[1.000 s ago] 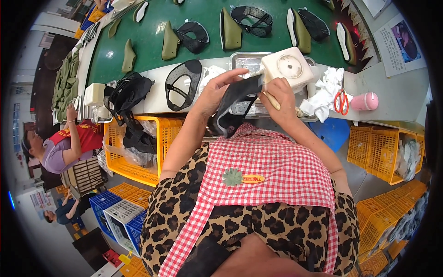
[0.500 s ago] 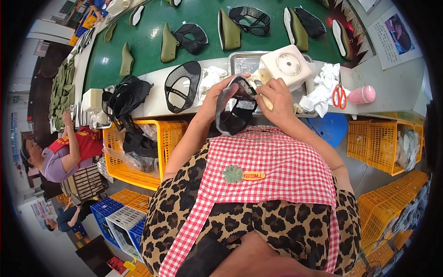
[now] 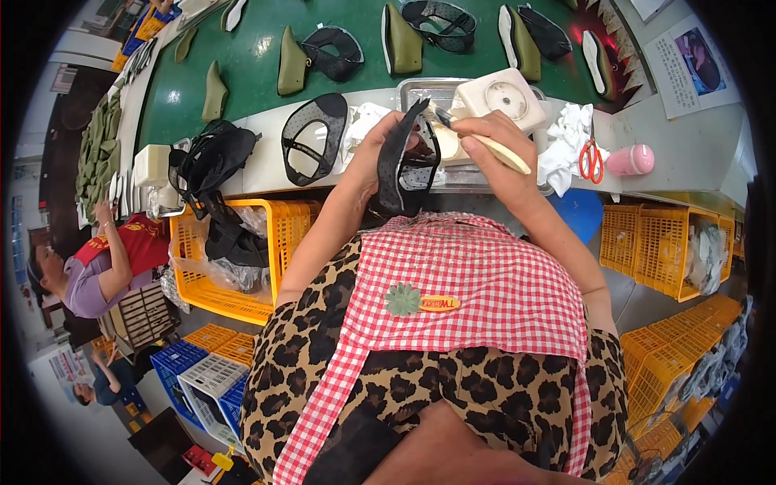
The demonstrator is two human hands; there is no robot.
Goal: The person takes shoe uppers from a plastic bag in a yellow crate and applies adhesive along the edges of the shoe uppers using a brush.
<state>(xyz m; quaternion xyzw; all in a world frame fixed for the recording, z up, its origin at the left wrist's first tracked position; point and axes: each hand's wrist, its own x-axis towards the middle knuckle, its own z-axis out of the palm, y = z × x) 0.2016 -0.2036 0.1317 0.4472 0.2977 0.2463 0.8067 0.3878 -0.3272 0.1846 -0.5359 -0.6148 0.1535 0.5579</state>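
My left hand [image 3: 374, 155] is closed on a black mesh shoe upper [image 3: 394, 166], holding it raised over the near edge of the bench. In my right hand [image 3: 503, 131] is a brush with a pale handle [image 3: 509, 158], its dark ferrule pointing left. The bristles are at the far edge of the upper; whether they touch it I cannot tell. Just beyond the right hand a cream container with a round opening [image 3: 507, 99] stands on a metal tray [image 3: 412, 83]. Another black upper [image 3: 339, 136] lies left of my left hand.
Olive wedge soles [image 3: 402, 44] and black uppers stand along the green conveyor [image 3: 242, 48]. A white cloth [image 3: 570, 137], orange scissors [image 3: 592, 162] and a pink bottle [image 3: 630, 160] lie right. Black uppers [image 3: 218, 158] are heaped left above a yellow crate [image 3: 279, 242]. A co-worker [image 3: 105, 259] works far left.
The brush has turned in my right hand, its handle now pointing right and its head toward the upper's far edge. The upper in my left hand has turned more upright.
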